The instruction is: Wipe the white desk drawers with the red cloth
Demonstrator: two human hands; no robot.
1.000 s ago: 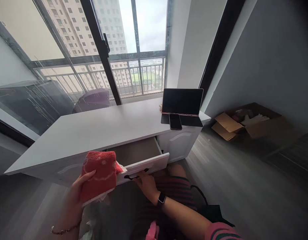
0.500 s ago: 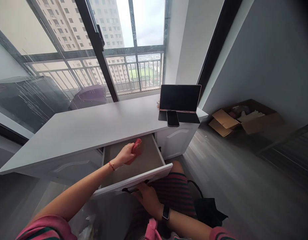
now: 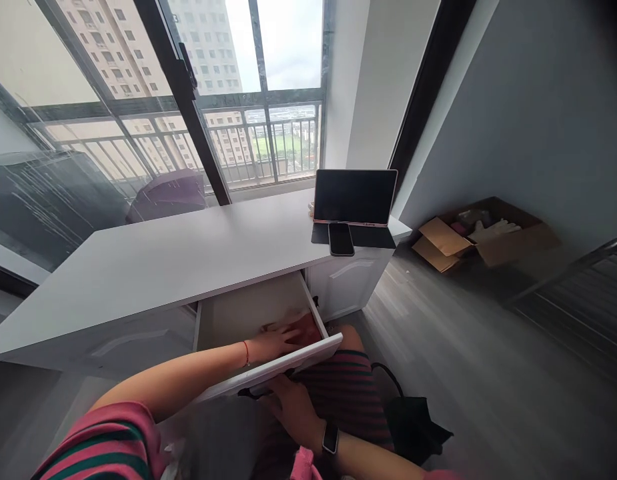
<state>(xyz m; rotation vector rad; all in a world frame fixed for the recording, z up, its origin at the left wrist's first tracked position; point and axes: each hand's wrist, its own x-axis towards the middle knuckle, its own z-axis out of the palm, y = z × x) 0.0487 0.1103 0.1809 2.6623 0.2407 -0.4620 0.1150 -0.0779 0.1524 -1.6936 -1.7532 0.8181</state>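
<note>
A white drawer [image 3: 248, 313] stands pulled out from under the long white desk [image 3: 178, 257]. My left hand [image 3: 278, 339] lies flat inside it, pressing a red cloth [image 3: 304, 328] against the drawer bottom near the front right corner. My right hand [image 3: 288, 403] is below the white drawer front [image 3: 283, 365], gripping its dark handle from underneath; the handle is mostly hidden by the front panel. A watch sits on my right wrist and a red string on my left wrist.
A tablet [image 3: 355, 197] stands on a dark keyboard cover at the desk's right end, with a phone [image 3: 341, 239] lying in front. An open cardboard box [image 3: 481, 233] sits on the floor at right. A black bag [image 3: 418, 427] lies beside my knees. Large windows are behind the desk.
My left hand carried the red cloth from in front of the desk into the drawer, then slid it toward the front right corner. The drawer came further out.
</note>
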